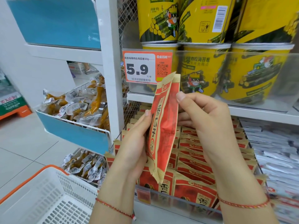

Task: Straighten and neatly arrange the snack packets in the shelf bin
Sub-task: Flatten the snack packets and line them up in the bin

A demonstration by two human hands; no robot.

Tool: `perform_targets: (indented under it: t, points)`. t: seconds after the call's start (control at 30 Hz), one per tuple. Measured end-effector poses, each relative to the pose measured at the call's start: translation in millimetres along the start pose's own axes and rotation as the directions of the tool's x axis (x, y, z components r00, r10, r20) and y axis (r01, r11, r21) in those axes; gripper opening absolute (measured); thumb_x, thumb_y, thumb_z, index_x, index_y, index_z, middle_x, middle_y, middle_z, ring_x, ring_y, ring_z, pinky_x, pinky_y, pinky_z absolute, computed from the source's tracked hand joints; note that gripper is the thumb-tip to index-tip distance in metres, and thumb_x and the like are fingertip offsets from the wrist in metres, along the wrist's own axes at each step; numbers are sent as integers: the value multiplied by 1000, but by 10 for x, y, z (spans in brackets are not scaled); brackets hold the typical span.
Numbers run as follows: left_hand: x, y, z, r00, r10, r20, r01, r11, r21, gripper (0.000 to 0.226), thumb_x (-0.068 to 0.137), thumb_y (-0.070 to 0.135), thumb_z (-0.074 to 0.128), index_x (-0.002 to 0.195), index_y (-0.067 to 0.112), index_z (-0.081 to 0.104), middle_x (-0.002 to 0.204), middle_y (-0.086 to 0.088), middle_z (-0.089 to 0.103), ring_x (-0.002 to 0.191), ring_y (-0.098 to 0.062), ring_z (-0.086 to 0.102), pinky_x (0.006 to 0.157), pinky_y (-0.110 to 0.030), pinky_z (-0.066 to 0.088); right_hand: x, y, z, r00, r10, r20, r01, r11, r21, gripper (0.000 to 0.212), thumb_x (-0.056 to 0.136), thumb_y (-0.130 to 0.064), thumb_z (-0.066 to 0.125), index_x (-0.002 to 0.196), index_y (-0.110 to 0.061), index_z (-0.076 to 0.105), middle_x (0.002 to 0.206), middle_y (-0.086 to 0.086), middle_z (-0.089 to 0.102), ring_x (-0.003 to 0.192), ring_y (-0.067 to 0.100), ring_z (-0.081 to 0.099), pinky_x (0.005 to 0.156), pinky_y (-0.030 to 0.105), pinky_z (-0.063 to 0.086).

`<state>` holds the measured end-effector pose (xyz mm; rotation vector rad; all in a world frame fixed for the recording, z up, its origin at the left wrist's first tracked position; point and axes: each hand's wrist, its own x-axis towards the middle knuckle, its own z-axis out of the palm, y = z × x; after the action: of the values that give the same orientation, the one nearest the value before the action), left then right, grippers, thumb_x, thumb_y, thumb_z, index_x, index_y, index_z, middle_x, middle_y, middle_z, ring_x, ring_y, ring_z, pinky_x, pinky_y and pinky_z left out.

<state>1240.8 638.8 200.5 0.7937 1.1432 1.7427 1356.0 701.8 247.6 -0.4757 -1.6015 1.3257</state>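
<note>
- The shelf bin [178, 197] already holds rows of red-and-tan snack packets [194, 160] standing on edge, mostly in line; a few at the front left lean or sit askew, so the tidying looks partly done rather than finished.
- A small stack of the same packets, the held packets [163, 126], is lifted clear above the bin, standing roughly upright and tilted a little to the right; it has yet to go back into a row.
- The left hand [134, 143] cups the stack's lower left edge, its fingers [148, 114] pressed together against the front face.
- The right hand [208, 120] clamps the opposite edge, thumb high on the side and fingers curled behind, pinching the stack.
- What remains, as I judge it: squaring the stack, slotting it in, then straightening the front leaners.
</note>
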Motion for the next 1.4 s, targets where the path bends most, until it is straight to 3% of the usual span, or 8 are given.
perform_targets:
  t: [0.13, 0.23, 0.37, 0.67, 0.83, 1.03, 1.27, 1.4]
  points:
    - [-18, -4, 7, 1000, 12, 11, -12, 1000, -19, 37, 103, 35, 39, 114, 13, 66, 72, 7, 69, 60, -4, 64, 54, -17, 49, -20, 9, 4, 1000, -11, 3, 11, 1000, 22, 23, 89, -26, 60, 72, -14, 71, 71, 5, 72, 59, 13, 66, 60, 25, 55]
    - [-40, 35, 9, 998, 52, -33, -53, 999, -14, 38, 103, 35, 41, 113, 10, 68, 83, -1, 73, 72, -11, 69, 63, -22, 54, -62, 50, -16, 998, -22, 63, 23, 1000, -17, 26, 82, -39, 60, 75, -17, 72, 71, 3, 72, 61, 14, 67, 64, 27, 56]
    - [-29, 105, -74, 976, 141, -165, -163, 978, -129, 30, 103, 34, 40, 96, 15, 62, 63, 6, 65, 56, -5, 62, 53, -19, 50, -87, 170, -37, 968, 63, 242, -30, 990, -137, 28, 82, -46, 63, 83, -20, 74, 78, 0, 73, 64, 12, 68, 66, 25, 55]
    - [83, 96, -240, 945, 120, -303, -207, 939, -274, 28, 102, 41, 39, 106, 18, 55, 65, 5, 61, 58, -9, 58, 52, -23, 51, -79, 198, 27, 877, 144, 459, -31, 969, -244, 28, 70, -55, 59, 72, -31, 73, 62, -11, 66, 62, 1, 62, 70, 21, 51]
    - [99, 65, -251, 950, 124, -287, -207, 938, -279, 38, 102, 41, 38, 123, 14, 54, 75, 1, 63, 64, -10, 62, 56, -24, 53, -73, 198, -22, 875, 132, 466, 6, 959, -282, 28, 74, -51, 56, 74, -27, 72, 64, -11, 67, 64, 0, 64, 71, 23, 52]
    - [85, 56, -238, 953, 92, -289, -184, 933, -310, 41, 102, 43, 37, 122, 14, 58, 82, -1, 67, 71, -13, 65, 59, -27, 55, -98, 199, -30, 887, 105, 449, 79, 925, -372, 27, 90, -42, 55, 73, -26, 68, 69, -7, 66, 69, 3, 64, 75, 40, 53]
    - [81, 74, -228, 952, 74, -296, -165, 941, -296, 37, 102, 41, 38, 115, 15, 61, 84, -2, 67, 72, -14, 65, 61, -28, 57, -110, 176, -8, 894, 100, 436, 121, 884, -451, 29, 92, -45, 49, 71, -32, 63, 69, -10, 66, 66, 13, 64, 72, 42, 52]
    - [27, 143, -227, 951, 156, -268, -215, 954, -210, 34, 100, 32, 44, 123, 12, 59, 99, -7, 70, 91, -23, 67, 84, -44, 56, -84, 226, -20, 930, 155, 335, 26, 878, -477, 26, 95, -34, 46, 82, -30, 68, 76, -12, 72, 64, 1, 68, 76, 35, 55]
